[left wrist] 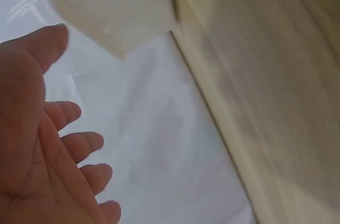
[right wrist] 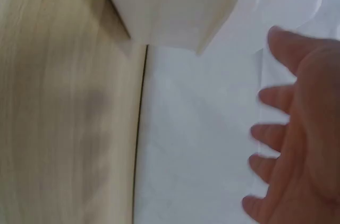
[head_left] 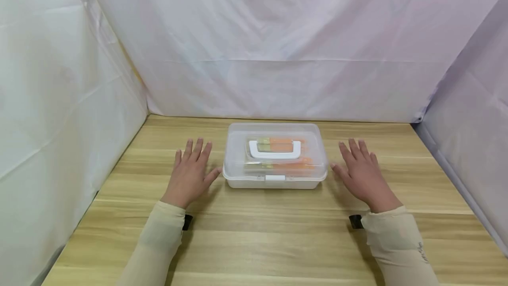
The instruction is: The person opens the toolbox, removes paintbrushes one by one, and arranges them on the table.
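Note:
A clear plastic box (head_left: 274,181) with a closed lid and a white handle (head_left: 275,155) stands on the table; orange-handled items (head_left: 286,144) show through the lid. My left hand (head_left: 191,173) is beside its left side, fingers spread and holding nothing, the thumb close to the box edge. On the other side my right hand (head_left: 363,175) is spread in the same way, empty, its thumb near the box's right edge. Both wrist views show part of the box, at the top of the left wrist view (left wrist: 117,6) and of the right wrist view (right wrist: 170,9).
The wood-grain table (head_left: 254,242) has white cloth (head_left: 278,56) hanging behind it. More cloth hangs at the left (head_left: 59,100) and at the right (head_left: 472,100). A small black object shows beside each sleeve cuff.

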A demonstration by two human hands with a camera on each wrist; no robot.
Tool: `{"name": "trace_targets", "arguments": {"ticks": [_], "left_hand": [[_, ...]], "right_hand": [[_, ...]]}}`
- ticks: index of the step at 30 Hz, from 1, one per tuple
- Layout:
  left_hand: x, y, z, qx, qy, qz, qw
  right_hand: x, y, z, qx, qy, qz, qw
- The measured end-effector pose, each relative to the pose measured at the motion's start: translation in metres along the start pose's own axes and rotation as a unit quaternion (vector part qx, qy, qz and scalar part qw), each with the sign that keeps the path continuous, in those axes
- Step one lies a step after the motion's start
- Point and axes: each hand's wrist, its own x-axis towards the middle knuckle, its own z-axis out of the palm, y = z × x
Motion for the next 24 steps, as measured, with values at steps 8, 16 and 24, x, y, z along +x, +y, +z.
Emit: {"name": "trace_targets", "arguments": {"ticks": [8,16,24], "left_hand": [[-0.010,0.032,-0.024,0.007,0.076,0.067,0.9948],[-0.008,0.061,-0.019,0.020,0.104,0.140,0.9845],[0.003,0.087,0.005,0.087,0.073,0.199,0.9733]], "right_hand": [[-0.004,-0.018,-0.013,-0.004,0.088,-0.088,0.9922],[0.004,-0.044,0.000,-0.033,0.180,-0.212,0.9599],[0.013,-0.075,0.024,-0.068,0.173,-0.281,0.9415]]}}
